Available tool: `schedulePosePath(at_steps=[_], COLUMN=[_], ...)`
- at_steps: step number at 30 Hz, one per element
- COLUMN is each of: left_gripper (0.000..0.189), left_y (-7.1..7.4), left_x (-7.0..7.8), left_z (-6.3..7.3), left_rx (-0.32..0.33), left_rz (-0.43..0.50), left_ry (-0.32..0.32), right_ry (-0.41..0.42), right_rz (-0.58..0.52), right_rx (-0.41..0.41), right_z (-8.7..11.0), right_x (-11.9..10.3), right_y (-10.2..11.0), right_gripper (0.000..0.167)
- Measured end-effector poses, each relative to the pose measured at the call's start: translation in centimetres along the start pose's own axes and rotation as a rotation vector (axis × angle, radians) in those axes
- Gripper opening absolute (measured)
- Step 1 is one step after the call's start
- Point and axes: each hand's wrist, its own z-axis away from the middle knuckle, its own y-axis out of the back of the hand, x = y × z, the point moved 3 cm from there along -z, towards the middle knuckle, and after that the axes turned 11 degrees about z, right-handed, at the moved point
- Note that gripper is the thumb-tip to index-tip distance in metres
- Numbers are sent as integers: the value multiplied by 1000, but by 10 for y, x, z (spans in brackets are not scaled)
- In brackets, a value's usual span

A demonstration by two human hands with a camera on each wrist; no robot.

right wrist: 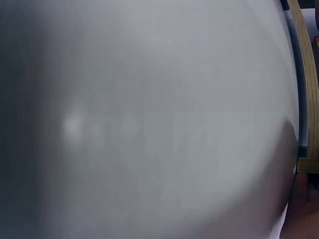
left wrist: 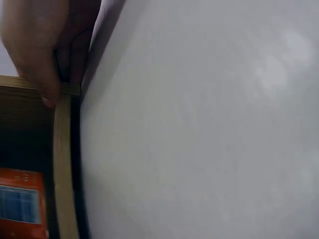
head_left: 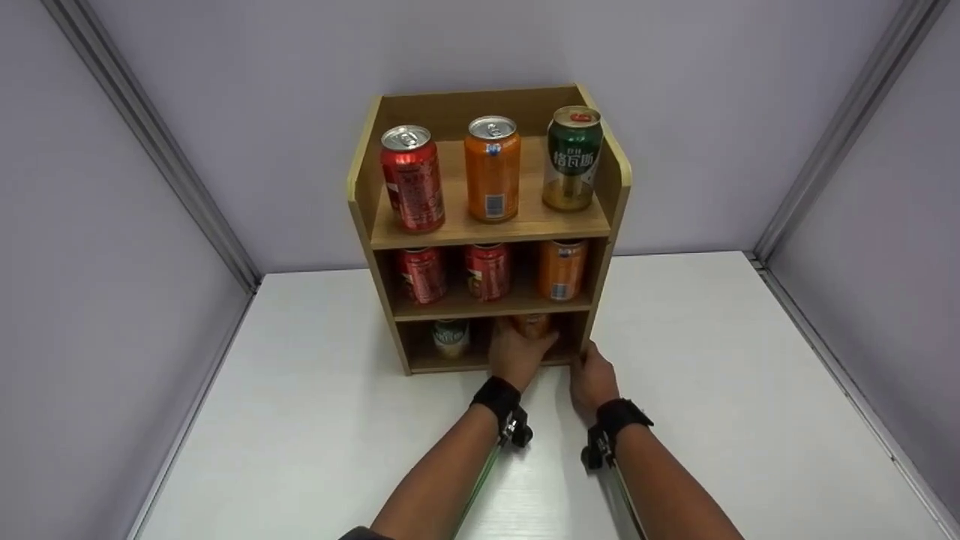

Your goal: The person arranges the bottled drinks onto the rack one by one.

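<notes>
A small three-level wooden shelf (head_left: pixel 487 307) stands on the white table. In the head view my left hand (head_left: pixel 517 356) reaches into its bottom level and grips an orange drink can (head_left: pixel 531 324), thumb on the right side. Much of that can is hidden by the hand and the board above; its orange side (left wrist: pixel 20 224) also shows in the left wrist view. At the shelf's lower right corner, my right hand (head_left: pixel 592 379) holds the side panel (left wrist: pixel 70 88), its thumb hooked over the front edge. A green-and-pale can (head_left: pixel 451 339) stands left of my left hand.
On the top level stand a red can (head_left: pixel 412 180), an orange can (head_left: pixel 492 171) and a green-and-gold can (head_left: pixel 572 159). The middle level holds two red cans (head_left: pixel 423 275) and an orange can (head_left: pixel 562 270). Grey walls (head_left: pixel 487 45) enclose the table (head_left: pixel 322 420) behind and at both sides.
</notes>
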Motion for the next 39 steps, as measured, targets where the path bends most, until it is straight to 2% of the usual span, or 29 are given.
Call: schedulePosePath(at_steps=[2,4,8,12,16,20,24,27,29,31,34,39], left_gripper=[96,97,93,90,85,82,79,79,84,91,96,96], left_y=[8,19,40,63,90,120,153,180,196,209,217,215], left_x=[5,11,19,23,23,15,-1,-16,-26,-36,-48,-64], left_z=[7,16,39,58,67,75,87,92,93,94,99,114], left_rx=[-35,-63,-116,-157,-119,-42,15,-24,-94,-172,-242,-301], left_rz=[52,88,119,139,126,40,-152,-372,-517,-610,-647,-611], left_ry=[22,17,-23,-79,-148,-212,-221,-138,-58,12,96,186], right_ry=[-6,-10,-23,-31,-12,-14,-35,-61,-75,-86,-74,-39], right_rz=[0,-1,-4,-12,-23,-37,-67,-86,-97,-119,-120,-77], right_rx=[-8,-13,-33,-64,-78,-60,-58,-88,-111,-120,-133,-213], right_z=[-2,-5,-13,-23,-28,-27,-25,-24,-24,-24,-23,-8], right_x=[1,3,8,17,26,33,33,33,34,35,37,42], right_y=[1,4,12,21,27,29,26,19,16,15,18,31], right_gripper=[47,46,44,49,53,49,48,54,58,60,64,70])
